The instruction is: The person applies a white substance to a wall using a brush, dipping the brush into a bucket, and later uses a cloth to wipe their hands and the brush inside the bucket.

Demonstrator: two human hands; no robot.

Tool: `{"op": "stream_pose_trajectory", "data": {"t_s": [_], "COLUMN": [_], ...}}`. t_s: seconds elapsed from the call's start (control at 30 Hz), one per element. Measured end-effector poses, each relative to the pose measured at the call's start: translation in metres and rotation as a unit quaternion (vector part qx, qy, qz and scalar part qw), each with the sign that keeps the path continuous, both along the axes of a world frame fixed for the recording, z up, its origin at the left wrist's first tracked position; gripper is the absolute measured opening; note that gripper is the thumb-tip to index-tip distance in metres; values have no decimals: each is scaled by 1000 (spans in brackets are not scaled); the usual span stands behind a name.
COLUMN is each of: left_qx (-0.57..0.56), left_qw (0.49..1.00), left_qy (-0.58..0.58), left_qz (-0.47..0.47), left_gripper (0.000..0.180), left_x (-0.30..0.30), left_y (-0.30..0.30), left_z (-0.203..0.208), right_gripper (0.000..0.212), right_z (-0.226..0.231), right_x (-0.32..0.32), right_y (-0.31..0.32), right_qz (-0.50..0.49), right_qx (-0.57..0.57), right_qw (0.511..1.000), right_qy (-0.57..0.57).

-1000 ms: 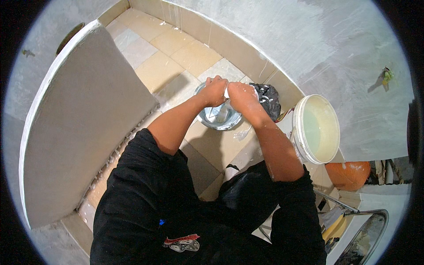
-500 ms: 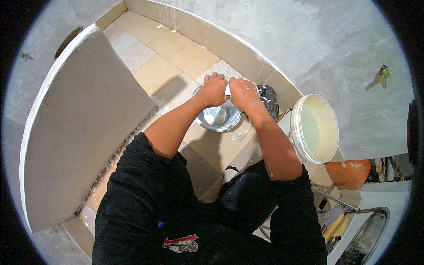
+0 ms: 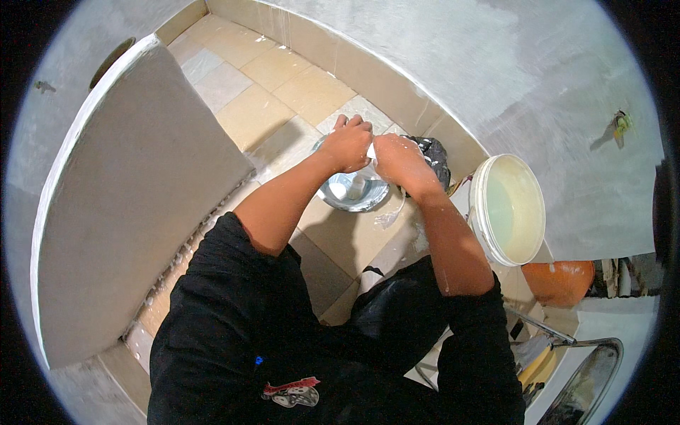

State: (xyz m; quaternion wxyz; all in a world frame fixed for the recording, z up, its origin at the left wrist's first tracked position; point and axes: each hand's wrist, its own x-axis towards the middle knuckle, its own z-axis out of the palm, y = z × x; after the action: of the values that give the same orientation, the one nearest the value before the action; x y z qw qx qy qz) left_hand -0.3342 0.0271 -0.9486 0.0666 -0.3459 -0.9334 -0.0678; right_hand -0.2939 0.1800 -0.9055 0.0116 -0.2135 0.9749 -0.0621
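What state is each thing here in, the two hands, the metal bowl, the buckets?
Left hand: closed on a small white object above the bowl.
Right hand: paste-smeared, closed on the same object.
Round shiny metal bowl: upright on the tiles, white lumps inside.
White plastic bucket: open, pale liquid inside.
Orange bucket: upright, mostly hidden.

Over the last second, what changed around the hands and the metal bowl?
Hardly anything. Both hands, left hand and right hand, stay pressed together over the metal bowl, gripping a small white thing; nothing taken up or let go. Bowl, white bucket and leaning board unmoved.
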Motion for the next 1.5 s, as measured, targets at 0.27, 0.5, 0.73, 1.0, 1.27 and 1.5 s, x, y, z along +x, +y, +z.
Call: {"op": "stream_pose_trajectory", "data": {"t_s": [0.27, 0.5, 0.73, 1.0, 1.27, 1.5], "left_qx": [-53, -46, -65, -37, -43, -40], "left_qw": [997, 995, 996, 996, 997, 997], "left_qy": [-10, 8, 1, -4, 3, 9], "left_qz": [-54, -91, -66, -76, -60, -61], "left_gripper": [36, 41, 34, 37, 34, 37], "left_x": [-5, -12, -4, -9, -11, -9], "left_y": [2, -6, -10, -11, -6, -10], "left_z": [-6, -11, -12, -16, -19, -18], "right_gripper": [17, 16, 17, 18, 19, 19], "right_z": [-12, -9, -19, -16, -19, -19], "right_x": [-4, -4, -6, -6, -8, -11], "right_y": [15, 12, 5, 0, 4, 4], "right_qz": [39, 68, 56, 44, 42, 34], "right_qx": [3, -4, 5, 16, 8, -37], "right_qw": [999, 997, 997, 998, 998, 997], "right_qy": [-30, -48, -47, -36, -36, -61]}}
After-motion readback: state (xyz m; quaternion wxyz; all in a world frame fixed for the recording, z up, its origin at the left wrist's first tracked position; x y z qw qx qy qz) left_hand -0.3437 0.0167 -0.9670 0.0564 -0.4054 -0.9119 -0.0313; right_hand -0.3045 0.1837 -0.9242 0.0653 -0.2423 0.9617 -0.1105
